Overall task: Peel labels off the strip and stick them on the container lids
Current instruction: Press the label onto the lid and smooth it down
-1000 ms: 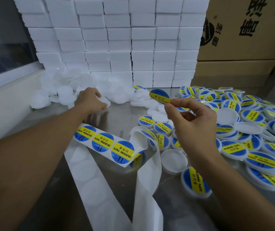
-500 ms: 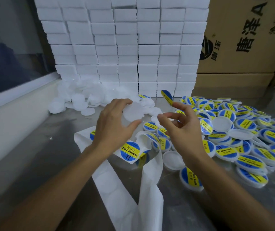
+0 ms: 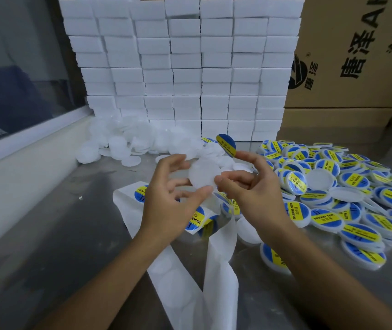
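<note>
Grey steel tabletop (image 3: 47, 234), stacked white foam blocks (image 3: 185, 67) behind, brown printed cartons (image 3: 356, 55) right of the blocks. A blank round white plastic lid (image 3: 203, 173) is held up in front of the blocks by the left hand (image 3: 171, 198), fingers curled round its edge, flat face presented, likely for labelling. A round blue-and-yellow label (image 3: 226, 145) is stuck on a raised fingertip of the right hand (image 3: 249, 186), just above the lid; thumb is set against the lid's rim. White backing strip (image 3: 180, 270) is left below both hands. Labelled lids (image 3: 356, 206) are heaped right of the blocks, unlabelled lids (image 3: 128, 144) at their foot.
</note>
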Tool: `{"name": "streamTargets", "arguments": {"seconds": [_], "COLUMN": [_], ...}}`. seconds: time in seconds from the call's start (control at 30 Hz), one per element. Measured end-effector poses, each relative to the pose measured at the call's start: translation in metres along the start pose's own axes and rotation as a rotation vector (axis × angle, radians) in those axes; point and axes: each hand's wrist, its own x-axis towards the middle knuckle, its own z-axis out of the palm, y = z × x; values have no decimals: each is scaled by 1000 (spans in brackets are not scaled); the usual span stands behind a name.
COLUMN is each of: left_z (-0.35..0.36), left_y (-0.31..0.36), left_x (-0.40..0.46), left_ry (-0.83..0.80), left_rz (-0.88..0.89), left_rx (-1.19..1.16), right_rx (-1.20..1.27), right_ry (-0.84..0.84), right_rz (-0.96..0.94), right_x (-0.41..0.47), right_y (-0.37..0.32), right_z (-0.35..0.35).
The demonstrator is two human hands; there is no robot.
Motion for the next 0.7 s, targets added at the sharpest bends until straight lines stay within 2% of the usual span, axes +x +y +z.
{"name": "streamTargets", "arguments": {"seconds": [0.07,0.17,0.43,0.6,0.7], "left_z": [-3,-6,-3,-7,-9], "left_y": [0,-1,-8,-11,-13], "left_x": [4,7,8,11,12], "left_ry": [8,-55,-53,15,51], "left_rz": [-283,-471,-570,-603,-609], "left_rx": [-279,-537,-706,-721,-720], "right_rx": [-6,-11,-44,-325,-286], "right_ry": [4,9,18,258,314], "right_rz": [0,-8,-12,-123,-133], "right_x": [1,1,1,5,10], "right_y": [1,3,5,8,4], "right_z": [-1,-2,-1,-8,-16]}}
